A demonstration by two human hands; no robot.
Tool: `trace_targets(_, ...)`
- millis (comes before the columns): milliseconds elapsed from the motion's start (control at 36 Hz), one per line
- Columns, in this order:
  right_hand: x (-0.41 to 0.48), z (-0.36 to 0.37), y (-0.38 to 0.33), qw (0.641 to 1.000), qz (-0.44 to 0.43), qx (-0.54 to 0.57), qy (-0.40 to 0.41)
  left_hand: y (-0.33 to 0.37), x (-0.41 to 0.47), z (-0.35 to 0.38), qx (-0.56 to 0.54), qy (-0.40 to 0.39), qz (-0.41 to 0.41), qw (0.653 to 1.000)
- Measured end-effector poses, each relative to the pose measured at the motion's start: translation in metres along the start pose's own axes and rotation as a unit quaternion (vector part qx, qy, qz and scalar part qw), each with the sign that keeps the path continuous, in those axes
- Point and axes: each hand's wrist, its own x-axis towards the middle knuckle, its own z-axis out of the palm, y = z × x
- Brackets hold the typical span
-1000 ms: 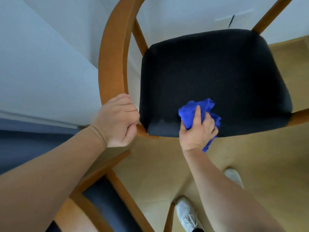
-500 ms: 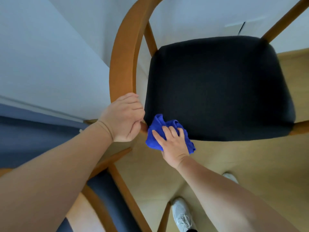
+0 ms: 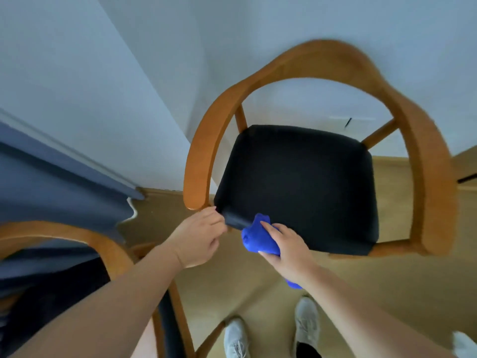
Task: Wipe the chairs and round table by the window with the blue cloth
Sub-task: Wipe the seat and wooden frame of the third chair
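Note:
A wooden armchair [image 3: 423, 156] with a curved back rail and a black seat cushion [image 3: 304, 182] stands in front of me near the wall. My right hand [image 3: 289, 246] presses the bunched blue cloth [image 3: 255, 236] against the seat's front left corner. My left hand [image 3: 198, 236] sits just below the end of the left armrest [image 3: 198, 177], its fingers loosely curled at the seat's front left corner; it looks free of the armrest. The round table is out of view.
A second wooden chair [image 3: 85, 239] with a dark seat stands at the lower left, close to my left arm. A blue curtain [image 3: 51, 187] hangs along the left wall. My two shoes [image 3: 307, 321] stand on the tan floor below the seat.
My left hand has come off the armrest end and dropped to the seat corner. The cloth stays at the front left corner. My view has pulled back and up, showing the whole chair.

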Motion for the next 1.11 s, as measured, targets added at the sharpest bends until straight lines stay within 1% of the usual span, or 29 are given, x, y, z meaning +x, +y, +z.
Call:
trace_targets(83, -0.012, -0.047, -0.015, 0.997, 0.024, 0.072, 0.007, 0.026, -0.017, -0.022, -0.055, 0.039, -0.07, 0.995)
trace_targets(139, -0.018, -0.075, -0.03, 0.991, 0.037, 0.131, 0.008, 0.041, -0.023, -0.04, -0.082, 0.064, -0.101, 0.989)
trace_targets(194, -0.027, -0.1, -0.044, 0.985, 0.025, 0.168, -0.004, 0.059, -0.03, -0.057, -0.093, 0.094, -0.117, 0.984)
trace_targets(250, -0.037, -0.121, -0.058, 0.983, 0.005, 0.18, -0.031, 0.077, -0.035, -0.07, -0.105, 0.12, -0.137, 0.978)
trace_targets(333, -0.046, -0.144, -0.076, 0.985, -0.032, 0.159, -0.056, 0.1, -0.037, -0.087, -0.122, 0.17, -0.152, 0.966)
trace_targets(389, -0.048, -0.157, -0.086, 0.986, -0.051, 0.143, -0.07, 0.108, -0.037, -0.095, -0.134, 0.192, -0.176, 0.956)
trace_targets(528, -0.044, -0.172, -0.103, 0.988, -0.074, 0.104, -0.09, 0.107, -0.054, -0.098, -0.167, 0.223, -0.255, 0.926)
trace_targets(611, -0.034, -0.17, -0.11, 0.989, -0.067, 0.088, -0.101, 0.095, -0.072, -0.097, -0.18, 0.214, -0.318, 0.906)
trace_targets(667, -0.023, -0.166, -0.113, 0.99, -0.06, 0.076, -0.1, 0.083, -0.081, -0.094, -0.19, 0.208, -0.338, 0.898)
trace_targets(917, 0.036, -0.144, -0.146, 0.992, -0.069, 0.042, -0.101, 0.039, -0.106, -0.091, -0.218, 0.204, -0.364, 0.882)
trace_targets(1028, 0.073, -0.128, -0.166, 0.989, -0.1, 0.007, -0.105, 0.023, -0.109, -0.09, -0.228, 0.204, -0.383, 0.872)
trace_targets(1111, 0.106, -0.114, -0.181, 0.985, -0.146, -0.026, -0.093, 0.011, -0.109, -0.086, -0.24, 0.21, -0.403, 0.858)
